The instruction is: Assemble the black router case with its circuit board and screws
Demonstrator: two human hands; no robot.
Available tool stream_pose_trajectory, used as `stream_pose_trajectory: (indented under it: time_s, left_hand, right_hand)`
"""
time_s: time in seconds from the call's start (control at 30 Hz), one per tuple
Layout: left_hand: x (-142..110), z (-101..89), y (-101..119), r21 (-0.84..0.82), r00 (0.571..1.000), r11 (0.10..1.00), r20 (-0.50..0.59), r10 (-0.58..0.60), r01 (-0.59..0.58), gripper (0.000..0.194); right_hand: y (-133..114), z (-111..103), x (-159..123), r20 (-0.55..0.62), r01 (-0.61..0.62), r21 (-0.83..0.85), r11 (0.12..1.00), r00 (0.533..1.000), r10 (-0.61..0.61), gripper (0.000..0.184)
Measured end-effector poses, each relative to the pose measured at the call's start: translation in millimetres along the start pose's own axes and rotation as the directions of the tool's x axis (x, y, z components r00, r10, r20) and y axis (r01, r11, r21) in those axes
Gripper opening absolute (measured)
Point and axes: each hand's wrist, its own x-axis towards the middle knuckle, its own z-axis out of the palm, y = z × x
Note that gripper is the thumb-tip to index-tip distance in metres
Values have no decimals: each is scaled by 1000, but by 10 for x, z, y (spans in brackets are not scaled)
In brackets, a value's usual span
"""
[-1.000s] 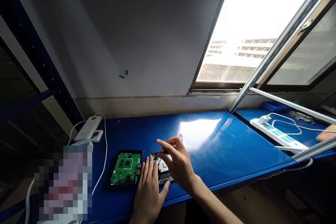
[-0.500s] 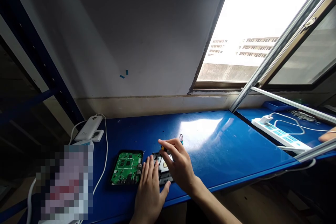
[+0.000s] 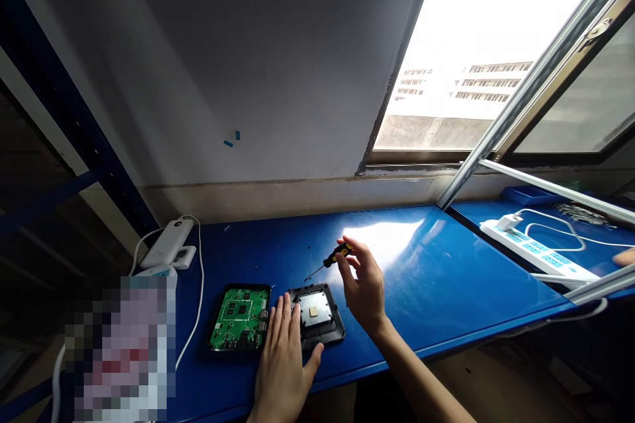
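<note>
Black plastic case cover lies with its inside up near the front edge of the blue bench, a bit left of the middle. In it is a shiny metal plate with a small tan square pad on top. The left hand lies flat over the cover's left side. Its fingers are close together and its thumb sticks out, so it grips nothing. The right hand pinches a black and yellow screwdriver between thumb and fingers. The thin tip points down at the bench, just past the cover's back edge. A tiny dark bit by the tip may be a screw, but it is too small to be sure.

Opening the case looks done: the two halves lie apart, side by side. The green circuit board sits in the other half, to the left. The plate sits in the cover, so neither part is out, and the halves are not joined.
</note>
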Motion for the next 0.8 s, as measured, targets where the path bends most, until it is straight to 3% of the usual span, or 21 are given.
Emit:
stream_pose_trajectory:
  time_s: [0.07, 0.3, 0.57, 0.8]
  left_hand:
    - [2, 5, 0, 13, 1000, 1000, -6, 4, -4, 68]
    - [4, 45, -15, 72, 992, 996, -104, 64, -57, 75]
    - [13, 1, -39, 136, 991, 987, -91, 95, -82, 86]
    - [10, -70, -94, 119, 994, 987, 8, 110, -110, 85]
  right_hand:
    - [131, 75, 34, -24, -120, 48, 992, 992, 122, 32]
    - [568, 264, 151, -36, -350, 34, 936, 936, 351, 43]
    - [684, 110, 179, -66, -410, -32, 912, 911, 407, 44]
    - [771, 46, 179, -40, -474, 61, 878, 878, 477, 45]
